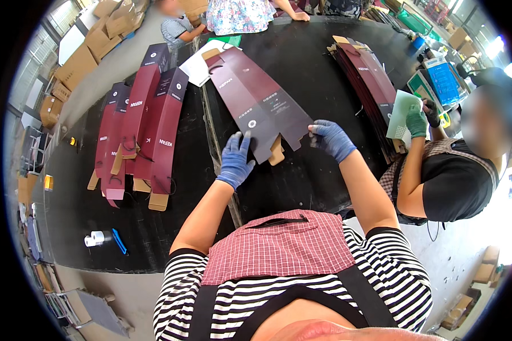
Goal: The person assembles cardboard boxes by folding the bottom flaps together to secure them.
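Observation:
A flattened maroon and grey carton [260,94] lies on the black table in front of me, with its cut flaps toward me and a dark cord at its far end. My left hand [236,161], in a blue knit glove, rests with fingers apart at the carton's near left edge. My right hand [333,140], gloved alike, is closed at the near right corner, with thumb and fingertips pinching the carton's edge. One brown cardboard flap [276,151] sticks out between the hands from under the grey end.
Several folded maroon boxes [145,108] with cords lie at left. A stack of flat cartons [365,79] stands at right, beside a co-worker [452,182] holding a pale green sheet [404,115]. White rolls [96,237] and a blue cutter [119,241] lie near left.

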{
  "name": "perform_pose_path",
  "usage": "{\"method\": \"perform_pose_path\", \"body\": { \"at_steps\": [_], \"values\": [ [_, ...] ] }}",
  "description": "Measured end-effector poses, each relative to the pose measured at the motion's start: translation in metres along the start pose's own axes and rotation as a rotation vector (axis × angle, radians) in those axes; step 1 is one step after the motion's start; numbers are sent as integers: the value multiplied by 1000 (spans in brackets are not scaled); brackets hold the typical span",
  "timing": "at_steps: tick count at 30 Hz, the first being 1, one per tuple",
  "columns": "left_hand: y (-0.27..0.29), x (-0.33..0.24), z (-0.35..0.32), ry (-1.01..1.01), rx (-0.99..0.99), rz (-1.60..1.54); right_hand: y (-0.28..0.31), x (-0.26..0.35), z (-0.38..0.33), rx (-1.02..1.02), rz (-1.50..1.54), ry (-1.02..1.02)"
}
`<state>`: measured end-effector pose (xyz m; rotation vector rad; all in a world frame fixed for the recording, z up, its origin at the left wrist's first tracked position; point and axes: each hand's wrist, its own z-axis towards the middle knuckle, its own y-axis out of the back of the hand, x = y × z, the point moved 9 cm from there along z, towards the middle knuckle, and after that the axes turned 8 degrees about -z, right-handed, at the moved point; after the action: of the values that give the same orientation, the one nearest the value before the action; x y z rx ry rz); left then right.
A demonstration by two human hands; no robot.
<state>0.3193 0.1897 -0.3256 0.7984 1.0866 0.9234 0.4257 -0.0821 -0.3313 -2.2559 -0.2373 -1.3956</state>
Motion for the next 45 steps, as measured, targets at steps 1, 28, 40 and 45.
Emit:
{"method": "perform_pose_path", "body": {
  "at_steps": [1,28,40,45],
  "values": [
    [28,-7,4,-64,-175,19,-20,27,-16,36,23,52],
    [324,-216,-21,-345,-508,-1254,-241,207,-248,408,-208,848],
    [311,-250,-33,-548,-299,-1320,-191,226,-258,308,-375,969],
    [320,-217,-8,-367,-120,-1662,-172,203,-220,502,-319,838]
  ]
}}
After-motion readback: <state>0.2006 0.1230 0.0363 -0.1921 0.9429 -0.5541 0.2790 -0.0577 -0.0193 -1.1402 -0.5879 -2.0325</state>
